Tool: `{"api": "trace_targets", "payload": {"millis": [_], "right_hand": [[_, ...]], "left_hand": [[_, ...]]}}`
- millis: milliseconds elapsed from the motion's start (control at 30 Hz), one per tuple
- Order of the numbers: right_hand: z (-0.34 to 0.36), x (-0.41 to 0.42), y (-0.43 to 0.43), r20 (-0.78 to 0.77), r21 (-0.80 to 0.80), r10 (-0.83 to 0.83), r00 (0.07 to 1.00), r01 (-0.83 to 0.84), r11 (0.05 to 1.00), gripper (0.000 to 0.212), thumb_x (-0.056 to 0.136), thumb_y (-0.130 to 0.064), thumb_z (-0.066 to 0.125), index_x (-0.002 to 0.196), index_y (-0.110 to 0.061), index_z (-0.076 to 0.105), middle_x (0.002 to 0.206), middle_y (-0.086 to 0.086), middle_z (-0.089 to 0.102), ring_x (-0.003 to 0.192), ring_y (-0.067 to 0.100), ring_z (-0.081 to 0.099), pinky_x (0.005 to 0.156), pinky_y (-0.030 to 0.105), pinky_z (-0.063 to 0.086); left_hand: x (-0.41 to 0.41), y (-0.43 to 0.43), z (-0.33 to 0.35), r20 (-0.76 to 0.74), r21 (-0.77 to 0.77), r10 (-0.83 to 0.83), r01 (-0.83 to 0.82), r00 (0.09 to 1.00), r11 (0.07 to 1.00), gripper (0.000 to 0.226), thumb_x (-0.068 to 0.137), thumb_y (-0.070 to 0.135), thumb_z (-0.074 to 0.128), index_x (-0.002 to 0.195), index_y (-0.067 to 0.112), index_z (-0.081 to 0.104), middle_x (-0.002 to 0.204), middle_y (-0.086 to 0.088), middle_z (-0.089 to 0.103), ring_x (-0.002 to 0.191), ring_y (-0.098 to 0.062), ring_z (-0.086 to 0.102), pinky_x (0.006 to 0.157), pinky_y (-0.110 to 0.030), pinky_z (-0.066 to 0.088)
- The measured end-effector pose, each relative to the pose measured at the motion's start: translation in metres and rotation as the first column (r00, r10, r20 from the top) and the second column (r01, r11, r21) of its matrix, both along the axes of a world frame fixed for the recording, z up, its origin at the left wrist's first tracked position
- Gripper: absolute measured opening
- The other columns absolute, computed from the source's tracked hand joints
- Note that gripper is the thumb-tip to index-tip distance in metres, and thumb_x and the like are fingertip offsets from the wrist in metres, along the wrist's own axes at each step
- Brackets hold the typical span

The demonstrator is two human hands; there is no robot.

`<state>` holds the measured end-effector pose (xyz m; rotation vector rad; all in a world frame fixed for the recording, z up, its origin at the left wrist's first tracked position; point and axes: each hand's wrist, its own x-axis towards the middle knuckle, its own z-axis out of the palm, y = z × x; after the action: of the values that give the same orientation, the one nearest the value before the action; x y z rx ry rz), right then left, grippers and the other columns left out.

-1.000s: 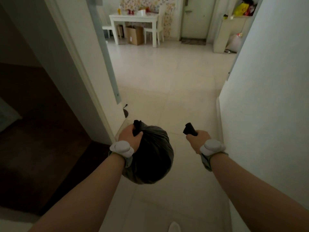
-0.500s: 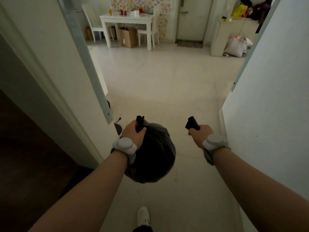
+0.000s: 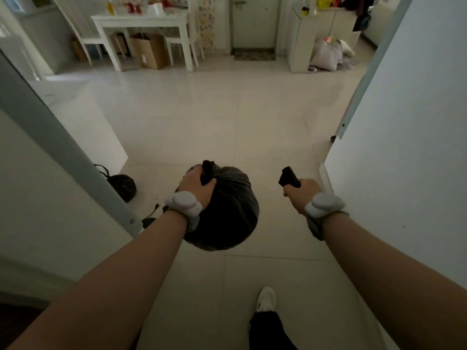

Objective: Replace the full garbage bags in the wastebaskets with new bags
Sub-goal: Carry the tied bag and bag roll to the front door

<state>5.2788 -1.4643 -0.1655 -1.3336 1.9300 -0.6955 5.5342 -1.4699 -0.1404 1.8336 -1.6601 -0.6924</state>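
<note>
While the left hand gripped the tied neck of the full black garbage bag, which hung above the tile floor, the right hand closed around a black roll. Between the doorframe on the left and the wall on the right, the floor lay open. Another dark bag was half hidden behind the frame.

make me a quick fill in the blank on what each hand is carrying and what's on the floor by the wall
1. The full black garbage bag hangs from the ____ hand.
2. The right hand grips a small ____ roll of bags.
3. A second dark bag sits on the ____ by the left wall.
4. A cardboard box stands under the white ____.

Missing words: left; black; floor; table
</note>
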Motion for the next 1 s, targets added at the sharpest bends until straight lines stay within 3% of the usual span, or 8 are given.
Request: {"api": "trace_targets", "payload": {"millis": [333,533,733,1000], "right_hand": [[0.005,-0.038,-0.218,0.010,0.009,0.055,0.998,-0.055,0.998,0.023,0.085,-0.029,0.054,0.074,-0.009,0.059,0.058,0.011,0.048,0.054,0.025,0.044,0.056,0.032,0.036],[0.013,-0.043,-0.324,0.042,0.010,0.060,0.997,-0.061,0.998,0.024,0.086,-0.029,0.053,0.069,-0.012,0.053,0.054,0.008,0.043,0.054,0.024,0.041,0.057,0.033,0.034],[0.005,-0.042,-0.459,0.007,0.034,0.024,1.000,-0.024,0.999,0.028,0.083,-0.029,0.054,0.084,-0.003,0.066,0.056,0.007,0.048,0.052,0.025,0.044,0.058,0.032,0.037],[0.005,-0.059,-0.614,-0.002,0.058,-0.031,1.000,0.031,0.998,0.031,0.084,-0.029,0.054,0.092,-0.002,0.065,0.056,0.006,0.048,0.052,0.025,0.044,0.058,0.030,0.038]], "left_hand": [[-0.031,-0.214,-0.004,0.057,0.035,0.017,-0.019,0.998,0.999,0.030,0.088,0.022,0.059,0.112,0.005,0.058,0.109,-0.015,0.064,0.100,-0.034,0.060,0.083,-0.038,0.049],[-0.048,-0.318,-0.002,0.025,-0.011,0.030,-0.029,0.999,1.000,0.029,0.089,0.023,0.058,0.112,0.006,0.057,0.109,-0.012,0.064,0.101,-0.033,0.060,0.081,-0.032,0.045],[-0.052,-0.453,-0.011,0.013,-0.007,0.016,-0.016,1.000,1.000,0.026,0.089,0.024,0.057,0.110,0.008,0.058,0.107,-0.010,0.065,0.099,-0.030,0.060,0.075,-0.027,0.040],[-0.065,-0.633,-0.010,0.038,-0.017,-0.064,0.065,0.997,0.998,0.028,0.088,0.023,0.058,0.110,0.006,0.059,0.110,-0.011,0.065,0.102,-0.031,0.060,0.078,-0.028,0.041]]}}
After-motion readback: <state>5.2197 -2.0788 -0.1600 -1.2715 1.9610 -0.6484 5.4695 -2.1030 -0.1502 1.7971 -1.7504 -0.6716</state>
